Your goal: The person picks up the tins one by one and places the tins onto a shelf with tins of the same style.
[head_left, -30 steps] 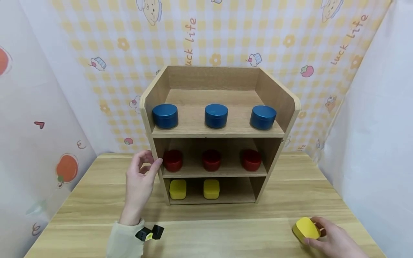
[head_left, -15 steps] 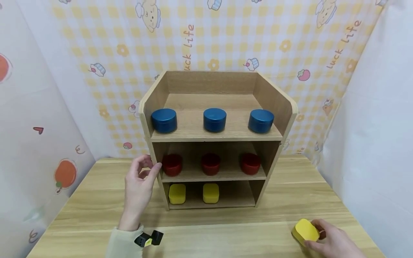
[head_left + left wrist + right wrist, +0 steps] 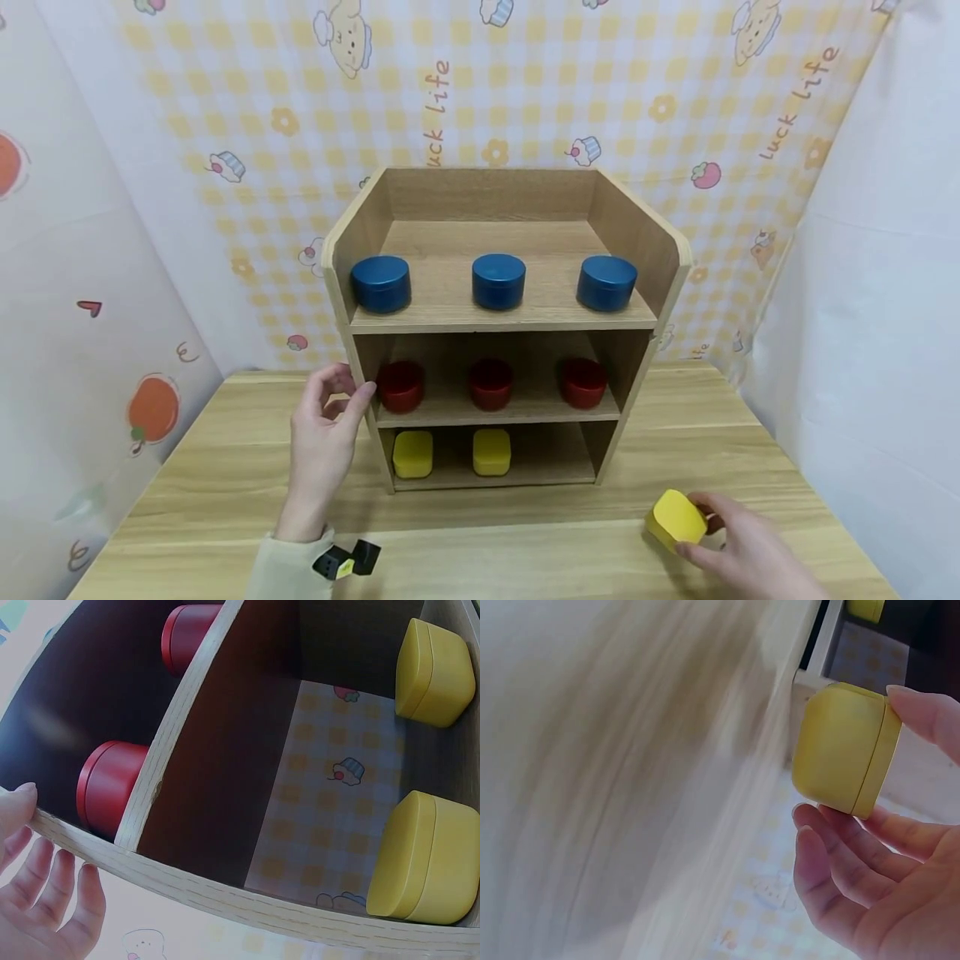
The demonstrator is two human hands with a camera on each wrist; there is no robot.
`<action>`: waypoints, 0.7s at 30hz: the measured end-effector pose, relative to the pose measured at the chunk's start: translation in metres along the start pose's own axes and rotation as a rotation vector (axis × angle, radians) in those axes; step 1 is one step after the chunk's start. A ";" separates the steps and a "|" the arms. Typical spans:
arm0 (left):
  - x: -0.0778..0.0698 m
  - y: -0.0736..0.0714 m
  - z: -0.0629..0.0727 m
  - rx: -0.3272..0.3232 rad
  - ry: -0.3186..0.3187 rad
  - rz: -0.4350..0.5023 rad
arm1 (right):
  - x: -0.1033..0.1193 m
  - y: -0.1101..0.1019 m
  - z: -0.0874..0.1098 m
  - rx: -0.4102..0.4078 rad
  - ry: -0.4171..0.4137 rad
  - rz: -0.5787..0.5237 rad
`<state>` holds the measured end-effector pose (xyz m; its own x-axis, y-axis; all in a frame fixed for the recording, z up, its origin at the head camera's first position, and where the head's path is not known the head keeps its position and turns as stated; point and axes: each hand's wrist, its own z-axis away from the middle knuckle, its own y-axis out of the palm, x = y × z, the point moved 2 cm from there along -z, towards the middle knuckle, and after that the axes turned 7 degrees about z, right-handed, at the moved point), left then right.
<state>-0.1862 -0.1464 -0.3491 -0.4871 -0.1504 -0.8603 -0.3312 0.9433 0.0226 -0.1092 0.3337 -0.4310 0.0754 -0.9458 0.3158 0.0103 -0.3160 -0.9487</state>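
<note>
My left hand (image 3: 322,450) holds the front edge of the left side panel of a small wooden shelf (image 3: 502,327). In the left wrist view the thumb (image 3: 16,806) lies on that edge and the other fingers are at the panel's outer face. Off the shelf's lower right, my right hand (image 3: 738,546) pinches a yellow square tin (image 3: 677,521) with rounded corners. The right wrist view shows this tin (image 3: 840,750) between thumb and fingers, raised above the table. Two matching yellow tins (image 3: 412,454) stand on the bottom tier, at its left and middle.
Three round blue tins (image 3: 498,282) line the top tier. Three round red tins (image 3: 491,385) stand on the middle tier. A wooden table (image 3: 487,558) carries the shelf, with a patterned cloth (image 3: 465,100) behind and white cloth walls (image 3: 847,275) at the sides.
The right hand has moved left and slightly up with the yellow tin, closer to the shelf. My left hand keeps its place on the panel. The head view has tilted slightly upward.
</note>
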 end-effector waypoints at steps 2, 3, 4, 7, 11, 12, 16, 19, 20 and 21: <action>0.000 0.000 0.000 0.000 0.003 0.002 | 0.007 0.001 -0.002 -0.014 -0.021 -0.013; 0.000 0.000 0.000 0.001 0.005 0.003 | 0.010 0.002 -0.003 -0.022 -0.032 -0.020; 0.000 0.000 0.000 0.001 0.008 0.002 | 0.013 0.002 -0.004 -0.028 -0.044 -0.029; -0.001 0.000 0.000 0.001 0.011 0.000 | 0.022 0.002 -0.008 -0.040 -0.067 -0.044; -0.001 0.000 0.001 0.001 0.009 0.000 | 0.036 0.001 -0.012 -0.053 -0.090 -0.046; -0.001 0.000 0.001 0.000 0.009 0.001 | 0.039 0.001 -0.013 -0.056 -0.101 -0.047; 0.000 0.000 0.001 -0.001 0.009 -0.005 | 0.053 0.003 -0.018 -0.108 -0.185 -0.073; 0.000 0.000 0.000 -0.001 0.004 -0.012 | 0.063 0.006 -0.022 -0.160 -0.250 -0.095; 0.000 0.000 0.000 -0.001 0.006 -0.015 | 0.066 0.006 -0.023 -0.173 -0.265 -0.101; 0.000 0.000 0.000 -0.001 0.009 -0.014 | 0.069 0.007 -0.024 -0.183 -0.276 -0.106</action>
<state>-0.1858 -0.1467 -0.3490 -0.4898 -0.1666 -0.8558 -0.3393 0.9406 0.0111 -0.1281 0.2646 -0.4154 0.3507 -0.8589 0.3734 -0.1446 -0.4435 -0.8845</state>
